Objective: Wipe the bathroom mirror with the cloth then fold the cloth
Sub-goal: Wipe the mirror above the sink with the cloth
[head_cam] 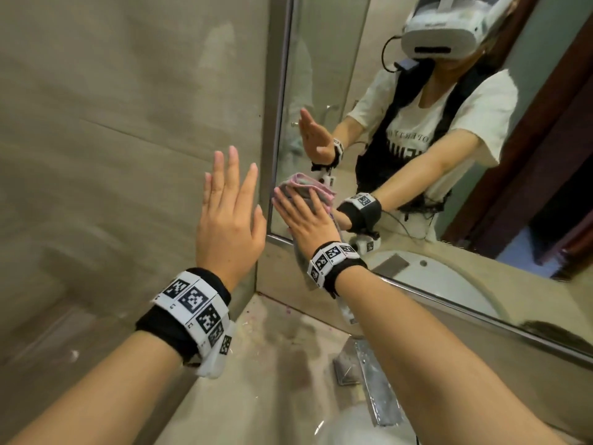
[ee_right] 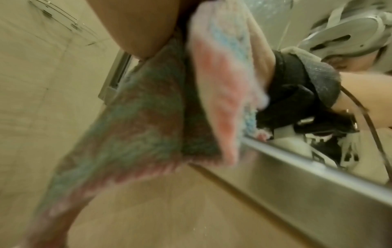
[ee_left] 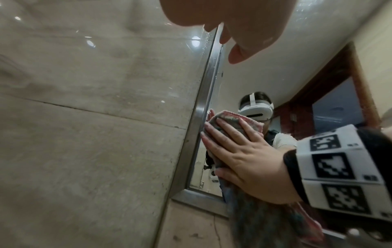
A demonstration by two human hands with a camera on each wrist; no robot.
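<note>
A pink-and-blue striped cloth lies against the lower left corner of the mirror. My right hand presses it flat onto the glass with straight, spread fingers. A loose end of the cloth hangs below the palm, past the steel mirror frame. In the right wrist view the cloth is blurred and fills the middle. My left hand is open, palm toward the beige tile wall just left of the frame, and holds nothing.
Below the hands runs a stone countertop with a chrome faucet and a white basin. The side wall meets the mirror frame in a tight corner. The mirror reflects a person wearing a headset and a dark doorway.
</note>
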